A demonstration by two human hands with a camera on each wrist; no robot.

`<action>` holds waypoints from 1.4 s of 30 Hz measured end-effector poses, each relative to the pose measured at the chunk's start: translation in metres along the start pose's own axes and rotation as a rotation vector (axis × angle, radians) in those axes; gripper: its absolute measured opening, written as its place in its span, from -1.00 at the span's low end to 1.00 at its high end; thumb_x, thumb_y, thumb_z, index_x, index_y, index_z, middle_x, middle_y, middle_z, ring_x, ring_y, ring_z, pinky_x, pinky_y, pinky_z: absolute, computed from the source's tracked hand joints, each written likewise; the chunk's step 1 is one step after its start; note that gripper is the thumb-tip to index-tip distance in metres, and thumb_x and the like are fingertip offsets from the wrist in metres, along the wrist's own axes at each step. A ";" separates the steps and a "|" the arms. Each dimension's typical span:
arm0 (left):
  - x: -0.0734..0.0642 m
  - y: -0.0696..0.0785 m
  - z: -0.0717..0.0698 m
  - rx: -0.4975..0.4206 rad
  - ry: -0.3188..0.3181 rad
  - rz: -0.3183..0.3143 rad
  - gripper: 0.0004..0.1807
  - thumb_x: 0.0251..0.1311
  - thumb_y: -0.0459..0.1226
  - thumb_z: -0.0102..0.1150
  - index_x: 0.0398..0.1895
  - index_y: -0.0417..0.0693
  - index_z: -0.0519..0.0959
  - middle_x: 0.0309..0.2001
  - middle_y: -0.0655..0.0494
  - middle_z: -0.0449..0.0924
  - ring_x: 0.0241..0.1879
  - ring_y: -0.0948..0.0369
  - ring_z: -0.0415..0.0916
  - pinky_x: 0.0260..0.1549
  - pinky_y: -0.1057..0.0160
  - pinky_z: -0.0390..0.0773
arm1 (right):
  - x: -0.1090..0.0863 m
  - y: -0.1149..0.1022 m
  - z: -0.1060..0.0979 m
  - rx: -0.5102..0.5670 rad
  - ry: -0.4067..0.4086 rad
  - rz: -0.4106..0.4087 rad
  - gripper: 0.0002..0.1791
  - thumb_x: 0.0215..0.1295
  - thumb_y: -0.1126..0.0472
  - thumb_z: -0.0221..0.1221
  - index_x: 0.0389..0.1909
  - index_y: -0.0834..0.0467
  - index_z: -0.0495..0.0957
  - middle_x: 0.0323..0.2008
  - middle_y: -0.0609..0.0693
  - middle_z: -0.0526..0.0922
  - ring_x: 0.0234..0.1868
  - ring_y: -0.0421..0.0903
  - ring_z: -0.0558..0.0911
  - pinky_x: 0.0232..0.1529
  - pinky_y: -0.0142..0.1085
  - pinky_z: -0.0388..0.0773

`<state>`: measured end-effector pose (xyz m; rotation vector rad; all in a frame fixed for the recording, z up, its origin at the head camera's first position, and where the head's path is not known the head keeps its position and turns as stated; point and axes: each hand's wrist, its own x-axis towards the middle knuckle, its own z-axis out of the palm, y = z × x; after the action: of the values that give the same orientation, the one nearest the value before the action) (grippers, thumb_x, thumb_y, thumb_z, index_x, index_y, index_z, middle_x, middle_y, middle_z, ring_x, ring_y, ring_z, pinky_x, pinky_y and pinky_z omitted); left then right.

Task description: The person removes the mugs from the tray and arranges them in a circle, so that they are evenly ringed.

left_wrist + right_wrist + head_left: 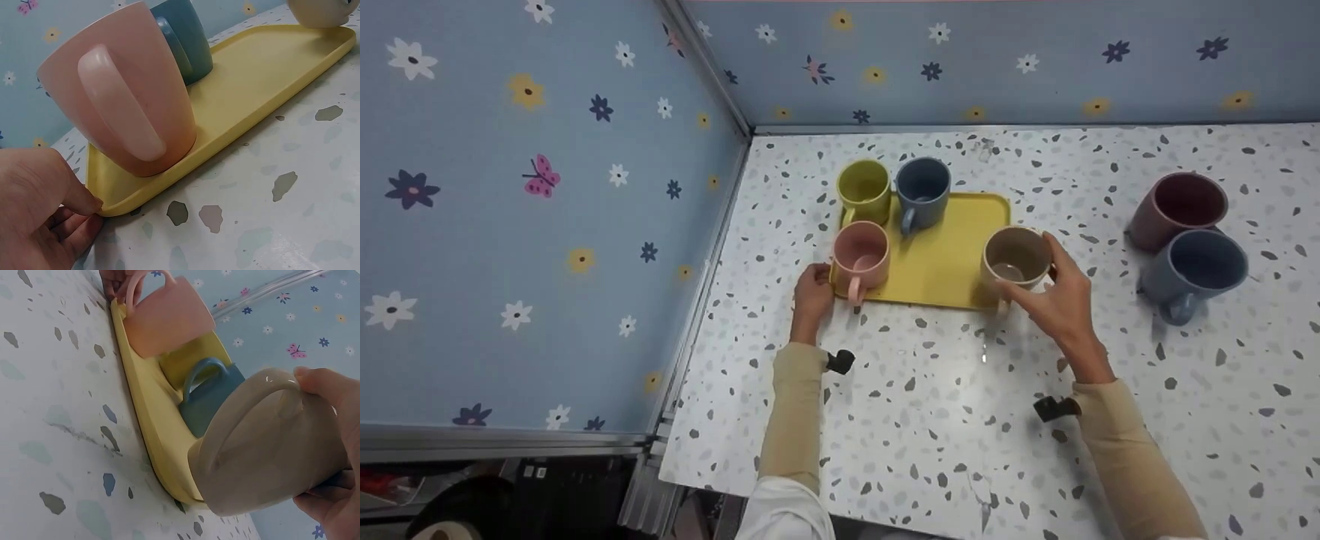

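A yellow tray (945, 251) lies on the speckled table. My left hand (814, 294) pinches its near left corner, thumb on top and fingers beneath the rim in the left wrist view. My right hand (1061, 296) grips a beige mug (270, 450) by its sides, over the tray's near right corner, its handle toward me. On the tray's left part stand a pink mug (861, 259), nearest my left hand, a yellow-green mug (864, 187) behind it and a blue mug (922, 191) to the right of that one.
Right of the tray stand a maroon mug (1177, 210) and, in front of it, a larger blue mug (1192, 262). Flowered blue panels (547, 225) bound the table (915, 420) at the left and back.
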<state>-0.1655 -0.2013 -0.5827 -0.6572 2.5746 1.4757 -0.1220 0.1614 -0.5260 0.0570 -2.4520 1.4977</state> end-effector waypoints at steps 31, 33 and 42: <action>-0.001 0.003 -0.001 0.024 -0.019 -0.003 -0.64 0.11 -0.43 -0.13 0.00 -0.10 0.46 -0.10 0.03 0.52 -0.10 0.18 0.44 -0.03 0.22 0.39 | -0.022 0.025 -0.060 -0.077 0.258 0.111 -0.03 -0.32 0.07 0.51 0.26 -0.03 0.32 0.16 0.03 0.45 0.15 -0.09 0.45 0.14 -0.27 0.37; 0.000 0.002 -0.001 0.026 -0.018 -0.008 -0.62 0.10 -0.44 -0.13 0.01 -0.10 0.46 -0.09 0.04 0.52 -0.09 0.18 0.44 -0.02 0.23 0.39 | -0.023 0.027 -0.062 -0.062 0.273 0.101 -0.06 -0.31 0.11 0.51 0.24 -0.07 0.33 0.12 0.04 0.48 0.13 -0.09 0.46 0.14 -0.26 0.37; 0.001 0.000 0.000 0.031 -0.016 -0.006 -0.62 0.09 -0.43 -0.12 0.01 -0.09 0.46 -0.11 0.05 0.52 -0.10 0.19 0.44 -0.02 0.23 0.39 | -0.026 0.036 -0.067 -0.082 0.327 0.067 -0.11 -0.32 0.12 0.51 0.19 0.03 0.40 0.05 0.02 0.51 0.06 -0.07 0.49 0.09 -0.21 0.42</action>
<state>-0.1666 -0.2019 -0.5833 -0.6463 2.5754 1.4307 -0.0889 0.2339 -0.5346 -0.2678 -2.2651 1.3108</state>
